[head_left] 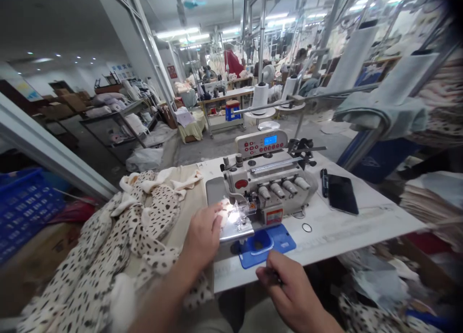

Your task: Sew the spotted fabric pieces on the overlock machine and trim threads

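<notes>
An overlock sewing machine stands on the white table, its lamp shining on the presser-foot area. My left hand is at the left of the machine bed, its fingers closed on a small piece of pale fabric near the needle. Glare hides the fabric's far edge. By the table's front edge, my right hand is closed, with thumb and fingers curled together. A dark bit shows between those fingers, too small to name. Left of the machine lies a heap of cream fabric with dark spots.
A blue plate is set at the table's front. To the right lie a black phone, a small dark object and a ring. Thread cones stand behind. A blue basket is at far left.
</notes>
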A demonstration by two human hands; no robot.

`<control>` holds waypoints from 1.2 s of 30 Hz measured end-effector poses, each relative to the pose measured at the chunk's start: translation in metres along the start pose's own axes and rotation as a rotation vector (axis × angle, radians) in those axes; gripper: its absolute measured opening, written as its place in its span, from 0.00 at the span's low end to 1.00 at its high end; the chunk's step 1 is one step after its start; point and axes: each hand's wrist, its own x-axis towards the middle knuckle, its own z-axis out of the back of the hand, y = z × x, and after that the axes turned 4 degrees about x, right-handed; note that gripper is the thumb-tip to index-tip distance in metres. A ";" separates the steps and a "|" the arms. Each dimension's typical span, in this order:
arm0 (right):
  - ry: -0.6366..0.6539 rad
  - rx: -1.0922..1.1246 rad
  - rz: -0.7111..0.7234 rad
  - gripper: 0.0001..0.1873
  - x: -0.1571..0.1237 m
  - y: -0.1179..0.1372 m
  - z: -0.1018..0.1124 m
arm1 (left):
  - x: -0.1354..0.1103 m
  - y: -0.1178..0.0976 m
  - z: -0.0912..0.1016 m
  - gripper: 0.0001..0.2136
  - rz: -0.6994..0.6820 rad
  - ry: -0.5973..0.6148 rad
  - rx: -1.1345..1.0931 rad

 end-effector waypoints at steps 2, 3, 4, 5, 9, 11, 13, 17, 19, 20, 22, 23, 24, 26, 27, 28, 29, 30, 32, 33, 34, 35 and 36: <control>0.050 0.079 0.010 0.20 0.008 0.004 -0.007 | -0.004 0.004 -0.001 0.11 0.094 -0.085 -0.037; 0.067 0.127 0.014 0.21 0.012 0.007 -0.011 | -0.006 0.005 -0.001 0.10 0.145 -0.106 -0.041; 0.075 0.182 0.015 0.20 0.016 0.010 -0.015 | -0.008 0.005 0.000 0.11 0.197 -0.109 -0.038; 0.077 0.242 0.012 0.20 0.020 0.012 -0.019 | -0.010 0.005 0.002 0.12 0.246 -0.096 -0.037; 0.016 0.456 -0.022 0.14 0.028 0.019 -0.030 | -0.024 -0.006 0.017 0.18 0.387 0.044 -0.099; -0.038 0.521 -0.060 0.12 0.026 0.019 -0.034 | -0.034 -0.018 0.021 0.18 0.406 0.145 -0.189; -0.106 0.572 -0.157 0.13 0.021 0.016 -0.036 | -0.042 -0.033 0.017 0.14 0.371 0.250 -0.286; -0.313 0.762 -0.529 0.19 0.008 0.007 -0.038 | -0.050 -0.060 -0.008 0.13 0.059 0.278 -0.315; -0.393 0.900 -0.674 0.23 0.006 0.002 -0.037 | -0.048 -0.068 -0.022 0.15 -0.116 0.259 -0.302; -0.415 0.964 -0.713 0.24 0.006 0.000 -0.036 | -0.047 -0.070 -0.028 0.15 -0.171 0.262 -0.306; -0.438 1.061 -0.752 0.25 0.009 -0.003 -0.035 | -0.045 -0.071 -0.036 0.17 -0.223 0.278 -0.325; -0.443 1.090 -0.762 0.25 0.011 -0.004 -0.034 | -0.045 -0.070 -0.038 0.20 -0.228 0.287 -0.334; -0.452 1.106 -0.769 0.24 0.013 -0.005 -0.034 | -0.045 -0.068 -0.039 0.22 -0.229 0.299 -0.341; -0.463 1.113 -0.780 0.23 0.016 -0.005 -0.034 | -0.047 -0.063 -0.039 0.24 -0.227 0.329 -0.357; -0.466 1.112 -0.783 0.23 0.016 -0.004 -0.035 | -0.048 -0.061 -0.038 0.24 -0.226 0.343 -0.367; -0.465 1.110 -0.785 0.23 0.016 -0.004 -0.035 | -0.049 -0.058 -0.036 0.24 -0.226 0.357 -0.376; -0.463 1.109 -0.787 0.24 0.016 -0.003 -0.036 | -0.049 -0.055 -0.034 0.24 -0.227 0.375 -0.382; -0.459 1.105 -0.795 0.25 0.015 -0.001 -0.036 | -0.049 -0.053 -0.031 0.23 -0.225 0.393 -0.387; -0.453 1.083 -0.823 0.27 0.013 0.002 -0.034 | -0.046 -0.047 -0.022 0.21 -0.208 0.455 -0.396; -0.446 1.069 -0.837 0.27 0.013 0.003 -0.032 | -0.043 -0.043 -0.016 0.20 -0.190 0.502 -0.410; -0.432 1.059 -0.847 0.26 0.011 0.004 -0.029 | -0.039 -0.039 -0.008 0.19 -0.166 0.556 -0.432; -0.404 1.062 -0.849 0.26 0.010 0.005 -0.025 | -0.034 -0.035 0.000 0.21 -0.138 0.614 -0.456; -0.368 1.076 -0.842 0.25 0.008 0.005 -0.020 | -0.028 -0.030 0.009 0.25 -0.106 0.673 -0.476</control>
